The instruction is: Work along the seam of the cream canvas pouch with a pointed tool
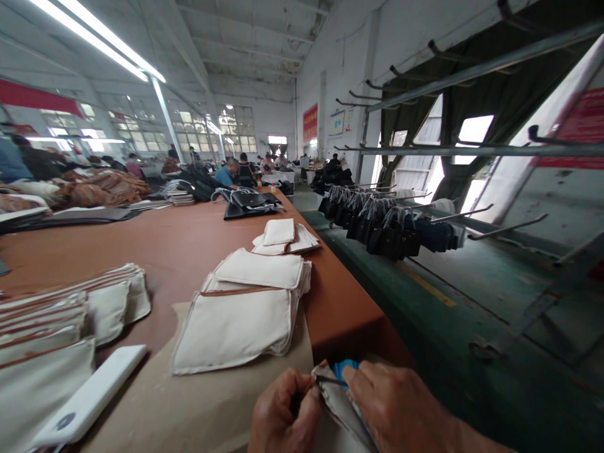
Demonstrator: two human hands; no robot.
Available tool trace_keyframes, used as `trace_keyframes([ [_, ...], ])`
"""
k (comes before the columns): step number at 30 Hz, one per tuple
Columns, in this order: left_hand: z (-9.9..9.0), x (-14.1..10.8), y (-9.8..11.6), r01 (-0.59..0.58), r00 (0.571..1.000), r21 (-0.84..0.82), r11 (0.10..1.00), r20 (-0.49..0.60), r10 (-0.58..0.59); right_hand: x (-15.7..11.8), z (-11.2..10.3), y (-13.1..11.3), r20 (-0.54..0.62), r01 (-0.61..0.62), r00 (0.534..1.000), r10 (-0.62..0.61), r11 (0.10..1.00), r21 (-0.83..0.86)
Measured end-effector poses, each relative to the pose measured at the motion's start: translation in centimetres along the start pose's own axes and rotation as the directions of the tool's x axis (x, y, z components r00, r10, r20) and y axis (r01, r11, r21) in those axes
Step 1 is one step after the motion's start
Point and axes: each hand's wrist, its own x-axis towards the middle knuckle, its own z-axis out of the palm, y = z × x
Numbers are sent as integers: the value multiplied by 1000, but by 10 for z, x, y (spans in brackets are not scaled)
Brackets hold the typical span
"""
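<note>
At the near edge of the brown table, my left hand [285, 412] pinches the corner of a cream fabric piece [337, 402]. Closed around a small blue-handled tool [346, 367], my right hand [396, 399] is just to the right, with the tool's dark metal part lying against the fabric edge. Most of the tool is hidden by the fingers. Beyond my hands, cream fabric pieces [236, 324] with brown trim are stacked on brown paper [155, 402].
More cream pieces [108, 308] and a white device [94, 396] lie on the left. Black bags [250, 202] sit farther up the brown table [179, 239]. A rack [509, 229] with hanging black bags [387, 229] stands right. A person in blue [226, 173] is at the far end.
</note>
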Motion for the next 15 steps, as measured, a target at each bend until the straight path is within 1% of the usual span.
trace_keyframes([
  [1, 2, 0, -4, 5, 1000, 0, 1000, -3, -5, -2, 5, 0, -78, 27, 996, -33, 996, -81],
  [3, 7, 1, -11, 4, 1000, 8, 1000, -11, -4, -5, 12, 1, -207, 60, 972, -110, 970, -234],
  [6, 13, 0, -18, -7, 999, 35, 999, -35, 9, -6, 13, -1, -301, 59, 933, -198, 908, -414],
  [8, 16, -1, -20, -26, 998, 70, 997, -63, 31, -5, 9, -4, -316, 50, 922, -224, 877, -477],
  [10, 19, -2, -22, -61, 993, 120, 991, -96, 72, -1, 7, -7, -288, 52, 931, -224, 863, -502],
  [12, 20, -1, -22, -81, 988, 166, 983, -119, 102, 2, 6, -10, -255, 50, 945, -205, 861, -506],
  [15, 20, 0, -24, -84, 985, 195, 977, -130, 111, 7, 7, -11, -244, 39, 954, -172, 882, -469],
])
